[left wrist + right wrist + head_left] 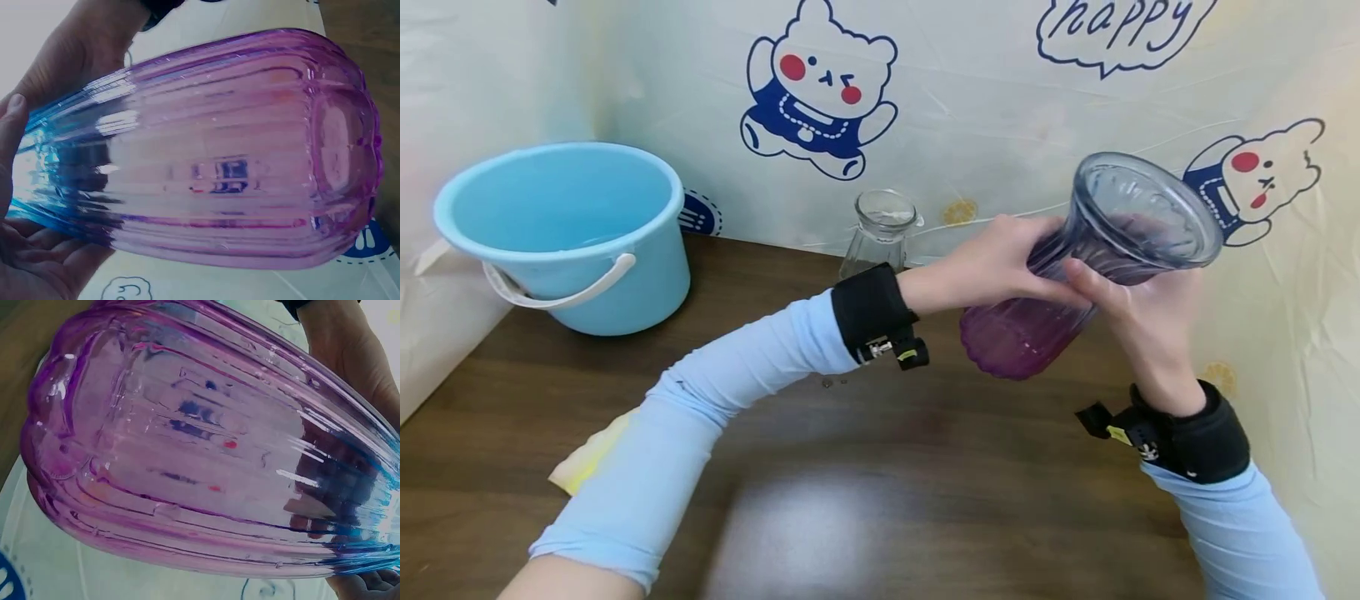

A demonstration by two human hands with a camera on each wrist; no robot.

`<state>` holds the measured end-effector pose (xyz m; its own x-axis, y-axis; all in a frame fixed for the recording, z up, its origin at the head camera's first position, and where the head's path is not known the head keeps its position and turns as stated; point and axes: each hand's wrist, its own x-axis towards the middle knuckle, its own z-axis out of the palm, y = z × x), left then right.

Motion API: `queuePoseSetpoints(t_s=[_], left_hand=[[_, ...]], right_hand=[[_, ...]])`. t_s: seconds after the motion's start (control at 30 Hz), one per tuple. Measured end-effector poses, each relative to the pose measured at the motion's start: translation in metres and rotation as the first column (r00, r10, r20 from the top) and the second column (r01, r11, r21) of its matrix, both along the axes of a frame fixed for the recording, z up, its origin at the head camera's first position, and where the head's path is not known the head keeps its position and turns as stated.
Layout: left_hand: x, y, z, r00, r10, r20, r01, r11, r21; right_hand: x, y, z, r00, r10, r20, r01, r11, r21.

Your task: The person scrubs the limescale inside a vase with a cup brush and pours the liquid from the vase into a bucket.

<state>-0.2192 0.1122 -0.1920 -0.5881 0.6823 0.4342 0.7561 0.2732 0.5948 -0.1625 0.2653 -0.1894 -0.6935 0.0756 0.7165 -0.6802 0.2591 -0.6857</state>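
A glass vase (1022, 337), bluish at its flared mouth and purple toward its scalloped base, is tilted above the table with its mouth up and to the right. My left hand (992, 262) grips its neck from the left. From the right, my right hand (1161, 317) holds the neck just under the rim, its thumb close to the left hand's fingers. In the left wrist view the ribbed vase body (219, 156) spans most of the picture. The right wrist view shows the purple base (62, 425) at the left, with parts of the hands visible around the neck.
A light blue bucket (647, 283) with a white handle stands at the back left. Behind my left wrist is a small clear glass jar (880, 237). A yellow and white sponge (587, 458) lies partly under my left forearm in the head view. Patterned sheeting (970, 100) backs the wooden table (970, 483).
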Motion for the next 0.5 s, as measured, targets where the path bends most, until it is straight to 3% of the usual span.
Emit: queuePoseSetpoints(t_s=[0.2, 0.3, 0.5], left_hand=[[0.011, -0.030, -0.001, 0.998, 0.053, -0.022, -0.051, 0.997, 0.058], [0.016, -0.045, -0.002, 0.997, 0.083, 0.003, -0.083, 0.995, 0.051], [0.023, -0.070, -0.007, 0.991, 0.111, 0.072, -0.111, 0.994, -0.003]], right_hand=[[-0.008, -0.017, -0.008, 0.999, 0.043, 0.004, -0.043, 0.999, 0.026], [-0.009, -0.030, -0.010, 0.998, 0.063, 0.019, -0.063, 0.997, 0.038], [-0.006, -0.052, -0.016, 0.982, 0.177, 0.071, -0.180, 0.983, 0.043]])
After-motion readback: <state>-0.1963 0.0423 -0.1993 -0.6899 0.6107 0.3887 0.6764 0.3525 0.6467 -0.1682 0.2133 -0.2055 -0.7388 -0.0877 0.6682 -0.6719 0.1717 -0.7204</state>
